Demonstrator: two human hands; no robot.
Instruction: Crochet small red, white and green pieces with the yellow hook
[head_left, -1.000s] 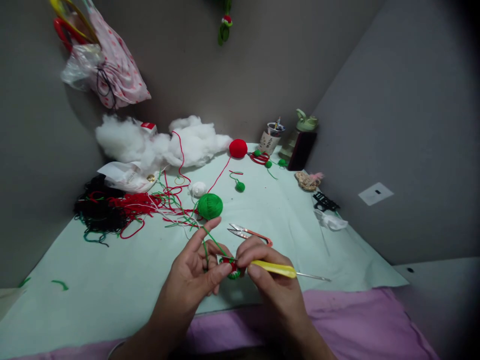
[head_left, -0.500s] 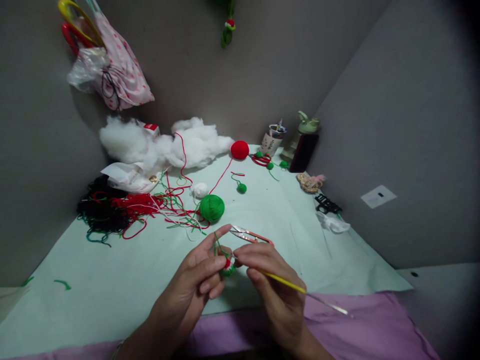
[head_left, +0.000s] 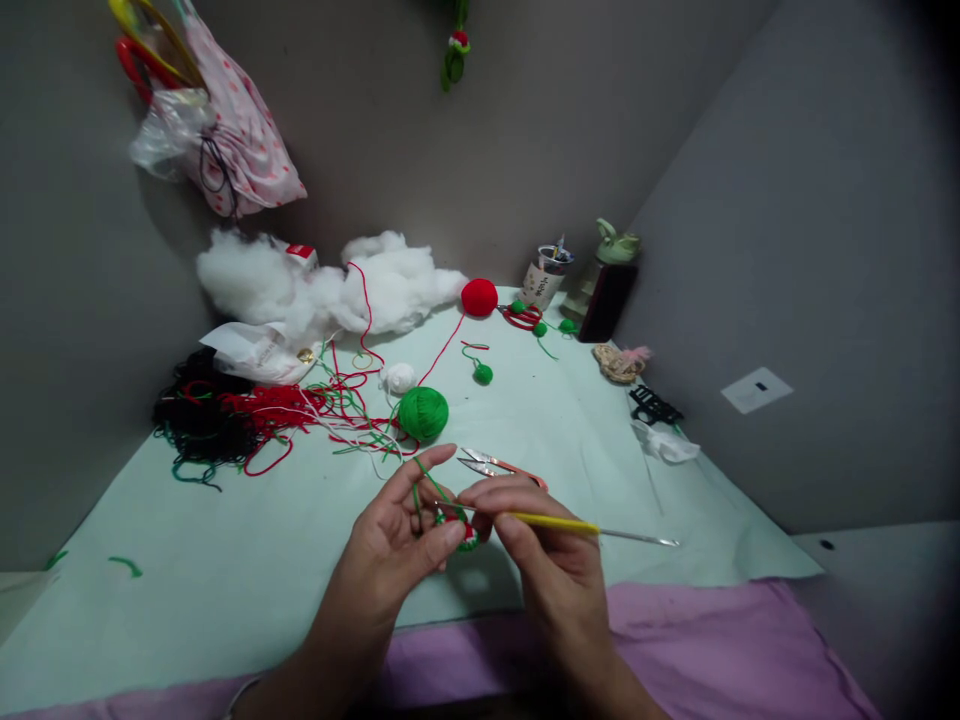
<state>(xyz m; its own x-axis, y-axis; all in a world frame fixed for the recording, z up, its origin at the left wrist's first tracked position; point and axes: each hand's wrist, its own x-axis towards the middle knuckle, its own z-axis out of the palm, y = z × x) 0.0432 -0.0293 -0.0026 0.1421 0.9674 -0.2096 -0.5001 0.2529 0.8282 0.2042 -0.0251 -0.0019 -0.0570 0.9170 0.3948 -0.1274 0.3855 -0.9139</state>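
Observation:
Between thumb and fingers, my left hand (head_left: 390, 540) pinches a small crochet piece (head_left: 468, 536) in green, red and white. Green yarn (head_left: 429, 474) runs from it over the raised index finger. My right hand (head_left: 551, 540) grips a crochet hook (head_left: 559, 522) by its yellow handle, the hook's tip at the yarn just above the piece. The hook's other metal end points right. Just beyond my fingers lie thread snips (head_left: 499, 466) with orange handles. A green yarn ball (head_left: 424, 414) rests behind my left hand. Part of the crochet piece is hidden by my fingers.
White stuffing (head_left: 390, 285) lies along the back wall beside a red yarn ball (head_left: 479, 297). Tangled yarn scraps (head_left: 285, 408) spread at the left. A pen cup (head_left: 544, 280), a bottle (head_left: 589, 290) and a dark phone (head_left: 609, 303) stand back right. A dotted bag (head_left: 244, 140) hangs upper left.
My right hand has turned the hook from a downward slant to nearly level, its tip moving left over the piece. My left thumb has shifted right on the crochet piece.

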